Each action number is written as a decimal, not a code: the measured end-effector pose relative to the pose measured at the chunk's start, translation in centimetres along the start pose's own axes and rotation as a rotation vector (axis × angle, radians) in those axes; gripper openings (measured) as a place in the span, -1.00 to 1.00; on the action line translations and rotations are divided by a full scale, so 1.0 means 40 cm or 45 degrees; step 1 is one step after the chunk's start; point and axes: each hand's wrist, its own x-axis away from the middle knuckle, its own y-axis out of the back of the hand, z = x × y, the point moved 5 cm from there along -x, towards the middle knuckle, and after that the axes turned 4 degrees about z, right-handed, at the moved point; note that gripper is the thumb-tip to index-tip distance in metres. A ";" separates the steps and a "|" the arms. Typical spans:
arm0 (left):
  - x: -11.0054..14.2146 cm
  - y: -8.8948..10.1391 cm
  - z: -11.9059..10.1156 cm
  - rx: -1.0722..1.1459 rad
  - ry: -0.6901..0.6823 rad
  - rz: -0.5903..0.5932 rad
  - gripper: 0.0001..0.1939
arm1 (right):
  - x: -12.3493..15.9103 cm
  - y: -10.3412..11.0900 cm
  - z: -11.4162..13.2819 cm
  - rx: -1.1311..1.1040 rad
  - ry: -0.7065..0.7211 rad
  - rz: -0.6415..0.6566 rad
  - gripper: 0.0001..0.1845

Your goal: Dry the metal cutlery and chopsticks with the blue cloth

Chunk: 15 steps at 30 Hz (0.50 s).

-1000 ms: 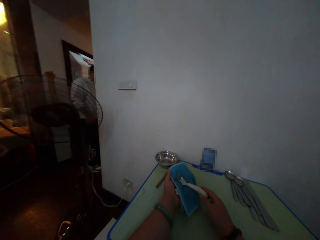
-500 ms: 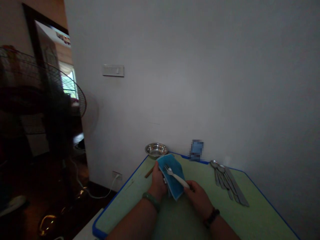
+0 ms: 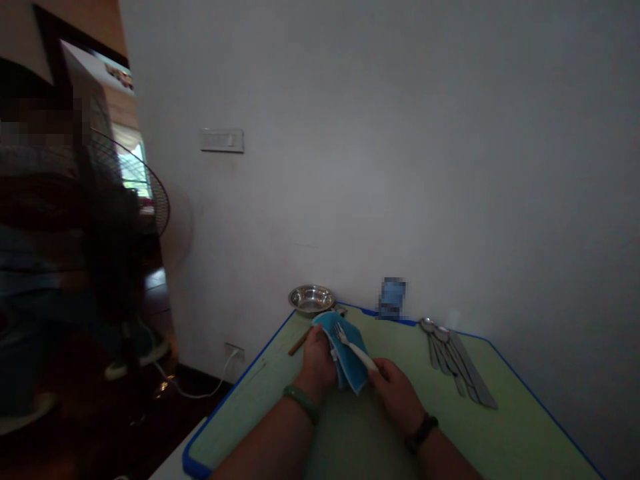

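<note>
Left hand point(image 3: 319, 365): a smooth, rounded green bangle point(image 3: 301, 403) encircles the wrist; the left forearm point(image 3: 273, 437), on the bangle's near side, is bare. Right hand point(image 3: 400, 395), to the bangle's right: a dark, knobbly, bead-like bracelet point(image 3: 423, 433) encircles the wrist, slightly nearer than the bangle; the right forearm point(image 3: 447, 459) is bare.

A plain pale grey wall point(image 3: 375, 167) rises behind the pale green table with a blue rim point(image 3: 360, 440). Above and left of the table, the wall bears a white rectangular switch panel point(image 3: 222, 141); lower, left of the table, a wall socket point(image 3: 234, 351) feeds a thin white cable point(image 3: 195, 396). Farther left of the table stand a dark wire-caged fan point(image 3: 161, 207), a dark-framed doorway point(image 3: 47, 37) and, beyond, a bright window point(image 3: 134, 175), over dark reddish-brown flooring point(image 3: 165, 420). Light is dim.
</note>
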 end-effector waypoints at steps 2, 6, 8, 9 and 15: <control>-0.001 0.000 0.012 -0.057 0.115 0.037 -0.84 | -0.001 -0.001 0.001 -0.011 0.021 0.003 -0.63; -0.004 0.016 0.023 -0.073 0.239 -0.065 -0.85 | -0.001 0.001 0.000 -0.011 0.045 -0.038 -0.61; -0.005 0.023 0.020 -0.079 0.223 -0.129 -0.83 | -0.001 0.002 -0.001 -0.014 0.059 -0.042 -0.63; -0.005 0.026 0.019 -0.093 0.219 -0.149 -0.81 | -0.001 0.002 -0.001 -0.014 0.068 -0.038 -0.63; -0.004 0.031 0.014 -0.132 0.178 -0.184 -0.76 | -0.003 -0.002 -0.009 -0.014 0.053 -0.001 -0.61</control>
